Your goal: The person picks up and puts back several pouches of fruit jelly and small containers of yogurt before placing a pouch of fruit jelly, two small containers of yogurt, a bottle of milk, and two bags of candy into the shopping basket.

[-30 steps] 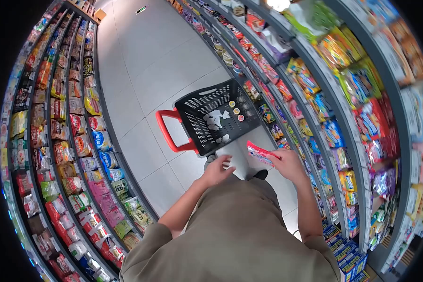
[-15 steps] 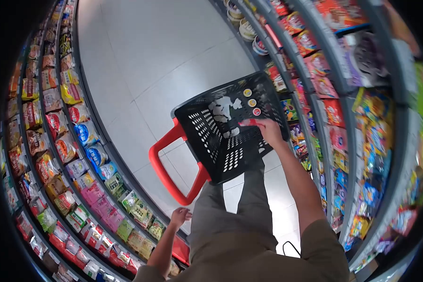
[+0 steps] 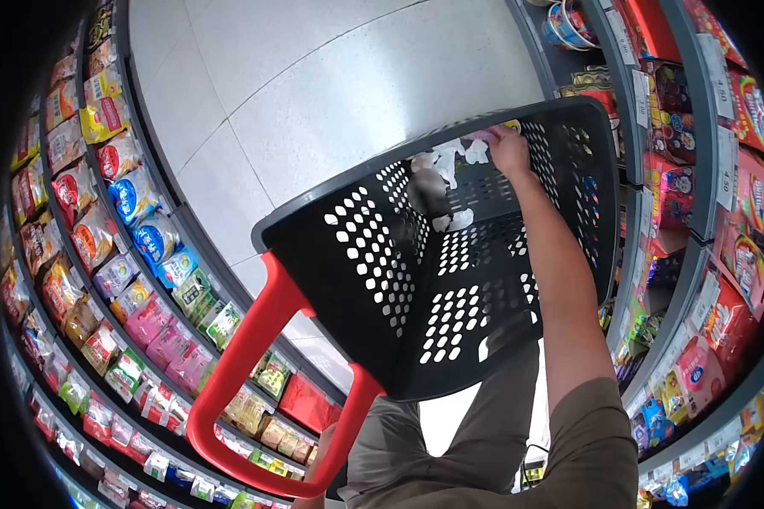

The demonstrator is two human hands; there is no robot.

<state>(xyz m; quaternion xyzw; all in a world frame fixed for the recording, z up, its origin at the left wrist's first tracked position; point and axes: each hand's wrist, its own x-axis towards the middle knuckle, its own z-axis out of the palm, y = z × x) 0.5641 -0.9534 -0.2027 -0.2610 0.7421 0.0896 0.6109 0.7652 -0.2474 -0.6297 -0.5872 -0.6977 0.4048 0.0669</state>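
Note:
A black basket with a perforated wall and a red handle fills the middle of the view, tilted so that I look into it. My right hand is inside, close to the far wall, with its fingers closed on a small pink item whose kind I cannot make out. Beside the fingers shows a bit of a yellow round thing. White irregular pieces and a blurred grey-black patch are at the basket's far end. My left hand is mostly covered by the red handle, and its fingers are hidden.
Shelves of bagged snacks curve along the left. On the right, shelves carry colourful packets and price tags. Pale floor tiles run between them. My legs are just below the basket.
The basket has come closer and looks larger. My right hand has gone further toward its far wall with the pink item. My left hand has slipped behind the red handle.

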